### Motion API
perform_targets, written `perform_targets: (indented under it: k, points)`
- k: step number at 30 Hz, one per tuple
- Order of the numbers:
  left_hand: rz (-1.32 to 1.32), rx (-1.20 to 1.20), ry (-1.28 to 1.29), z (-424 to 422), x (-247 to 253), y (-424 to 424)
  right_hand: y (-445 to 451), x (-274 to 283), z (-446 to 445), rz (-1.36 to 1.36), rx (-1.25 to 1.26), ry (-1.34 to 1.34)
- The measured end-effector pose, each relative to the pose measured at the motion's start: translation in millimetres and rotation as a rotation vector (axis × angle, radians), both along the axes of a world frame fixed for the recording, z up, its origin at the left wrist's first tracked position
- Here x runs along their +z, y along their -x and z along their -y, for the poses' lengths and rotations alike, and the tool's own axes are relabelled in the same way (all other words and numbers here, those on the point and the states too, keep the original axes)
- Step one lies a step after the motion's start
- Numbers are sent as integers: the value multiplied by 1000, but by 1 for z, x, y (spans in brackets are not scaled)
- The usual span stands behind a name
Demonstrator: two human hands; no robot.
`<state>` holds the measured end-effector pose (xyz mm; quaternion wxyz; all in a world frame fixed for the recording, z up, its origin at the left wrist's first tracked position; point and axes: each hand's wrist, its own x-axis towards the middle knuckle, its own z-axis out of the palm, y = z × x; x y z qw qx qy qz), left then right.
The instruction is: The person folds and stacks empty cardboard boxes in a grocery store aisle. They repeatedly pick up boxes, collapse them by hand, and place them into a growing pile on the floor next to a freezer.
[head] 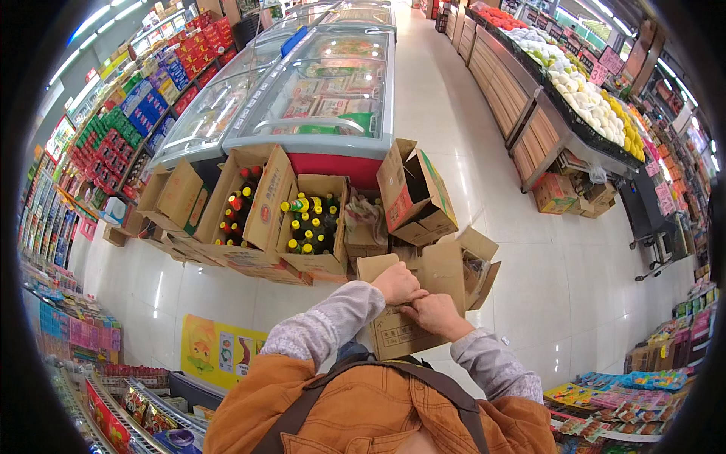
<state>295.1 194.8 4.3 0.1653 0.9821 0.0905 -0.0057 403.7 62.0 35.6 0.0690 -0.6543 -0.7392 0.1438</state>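
Just in front of my body stands a cardboard box [405, 335] with raised flaps. My left hand [397, 284] and my right hand [435, 313] meet over its top, fingers curled on the cardboard at one edge; the fingertips are partly hidden. Beyond them, an open carton [309, 260] holds several yellow-capped bottles [309, 231], one lying across the others. To its left, a taller carton [266, 198] contains dark bottles with red and yellow caps [232, 218]. An empty-looking open carton [420, 198] is tilted beyond my hands.
Glass-topped chest freezers [326, 96] stand behind the cartons. A fruit stand [527, 125] lines the aisle at right, with boxes beneath it. Packaged goods fill a shelf [142, 108] at left. A yellow poster [212, 346] and snack racks [618, 403] are near my body.
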Motion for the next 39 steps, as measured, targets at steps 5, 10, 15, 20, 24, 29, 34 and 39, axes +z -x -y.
perform_targets:
  k: [5,10,15,20,24,29,34,39]
  points:
    - [-59,0,105,-5,-14,-1,10,13,-1,-36,70,-144]
    - [-70,-4,136,-7,-21,-6,19,30,-2,-40,204,-149]
    - [41,-14,189,-6,-25,-12,20,41,4,15,290,-187]
    - [118,38,43,-29,-78,21,34,69,19,-155,418,-348]
    - [123,212,137,-24,-48,40,28,74,29,-181,381,-492]
    - [518,112,153,-19,-10,35,20,79,32,-117,422,-414]
    - [585,47,172,-10,30,47,-11,91,26,-307,128,153]
    - [713,-64,98,9,61,36,-34,54,-2,35,-135,218]
